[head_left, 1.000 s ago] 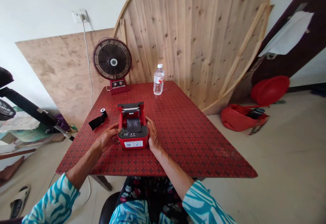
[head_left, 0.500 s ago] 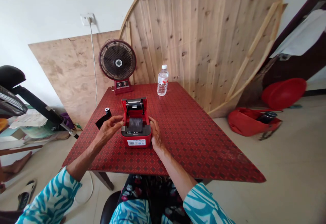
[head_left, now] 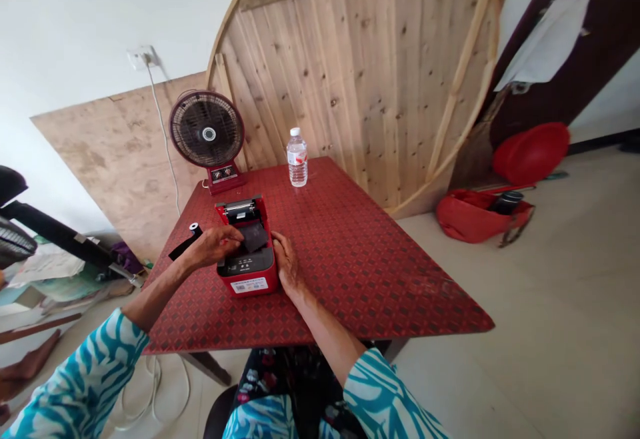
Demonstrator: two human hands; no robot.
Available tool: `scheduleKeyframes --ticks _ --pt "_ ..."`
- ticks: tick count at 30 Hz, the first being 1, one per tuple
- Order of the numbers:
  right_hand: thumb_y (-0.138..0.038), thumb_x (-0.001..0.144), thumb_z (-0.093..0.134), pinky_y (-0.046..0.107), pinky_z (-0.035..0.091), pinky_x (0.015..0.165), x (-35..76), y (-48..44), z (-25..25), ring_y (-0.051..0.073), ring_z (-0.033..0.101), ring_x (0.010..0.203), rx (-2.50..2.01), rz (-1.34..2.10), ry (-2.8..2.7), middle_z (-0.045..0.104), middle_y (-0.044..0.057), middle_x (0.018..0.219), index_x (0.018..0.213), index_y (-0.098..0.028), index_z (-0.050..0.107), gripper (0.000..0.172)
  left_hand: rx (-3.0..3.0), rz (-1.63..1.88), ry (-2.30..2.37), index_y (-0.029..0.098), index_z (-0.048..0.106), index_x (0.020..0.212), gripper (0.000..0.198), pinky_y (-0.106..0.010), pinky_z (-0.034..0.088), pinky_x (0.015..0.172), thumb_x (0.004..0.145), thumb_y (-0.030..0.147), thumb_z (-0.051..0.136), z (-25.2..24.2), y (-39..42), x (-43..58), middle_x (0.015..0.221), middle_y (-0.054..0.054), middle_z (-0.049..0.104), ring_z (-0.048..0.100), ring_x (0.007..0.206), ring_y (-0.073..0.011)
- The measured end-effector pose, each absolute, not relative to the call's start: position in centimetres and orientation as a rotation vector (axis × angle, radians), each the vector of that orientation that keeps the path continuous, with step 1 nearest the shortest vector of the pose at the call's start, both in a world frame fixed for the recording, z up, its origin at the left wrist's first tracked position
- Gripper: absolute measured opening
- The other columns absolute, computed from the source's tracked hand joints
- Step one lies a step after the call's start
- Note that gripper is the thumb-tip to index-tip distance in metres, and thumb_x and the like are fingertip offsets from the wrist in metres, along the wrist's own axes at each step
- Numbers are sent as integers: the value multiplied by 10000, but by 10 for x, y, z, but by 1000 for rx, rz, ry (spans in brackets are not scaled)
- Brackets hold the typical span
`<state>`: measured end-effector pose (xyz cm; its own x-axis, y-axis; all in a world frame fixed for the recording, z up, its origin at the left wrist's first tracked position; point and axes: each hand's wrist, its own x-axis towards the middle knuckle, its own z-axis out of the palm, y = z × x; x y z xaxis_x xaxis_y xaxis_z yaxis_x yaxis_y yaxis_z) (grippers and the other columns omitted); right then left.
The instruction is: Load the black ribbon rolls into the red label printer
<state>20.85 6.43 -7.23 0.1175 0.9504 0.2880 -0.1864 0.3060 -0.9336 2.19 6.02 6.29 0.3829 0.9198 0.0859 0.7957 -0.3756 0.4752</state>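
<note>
No text can be read: the print on the boxy red-and-black plastic printer's white rectangular label and the clear plastic bottle is too small.

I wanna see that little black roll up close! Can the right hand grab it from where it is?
Probably not easily: the red machine and the left hand are between the right hand and the black roll.

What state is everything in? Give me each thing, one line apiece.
Red device: lid raised.
Black strip: skewed inside the device.
Black roll: partly unrolled.
Bottle: upright, capped.
Table fan: upright; running or off, unclear.
Plug: in the wall socket.
Red bag: open.
Left hand: at the strip's left edge.
Right hand: against the device's right side.
</note>
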Motion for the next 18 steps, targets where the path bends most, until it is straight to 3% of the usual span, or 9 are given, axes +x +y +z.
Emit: scheduleKeyframes --ticks 6,12,18 --pt "-455 882 449 404 386 1077 208 64 -69 216 549 1185 -870 996 -1150 634 70 1212 1150 -237 642 396 2538 216 1456 208 666 1182 360 -346 451 1021 871 234 487 65 69 40 1300 -77 642 604 1190 -237" --pt "-441 886 448 403 388 1080 209 65 -70 206 549 1177 -871 993 -1157 639 52 1198 1140 -257 646 371 2653 -448 1750 244 624 1243 385 -347 524 890 860 234 586 72 78 69 1208 -96 690 655 1100 -275" --pt "-438 879 438 425 387 1079 209 65 -70 226 553 1179 -882 980 -1167 638 76 1196 1144 -230 644 395 2708 -581 1821 146 685 1087 280 -394 535 826 813 165 631 70 81 90 1125 -186 693 663 1051 -340"
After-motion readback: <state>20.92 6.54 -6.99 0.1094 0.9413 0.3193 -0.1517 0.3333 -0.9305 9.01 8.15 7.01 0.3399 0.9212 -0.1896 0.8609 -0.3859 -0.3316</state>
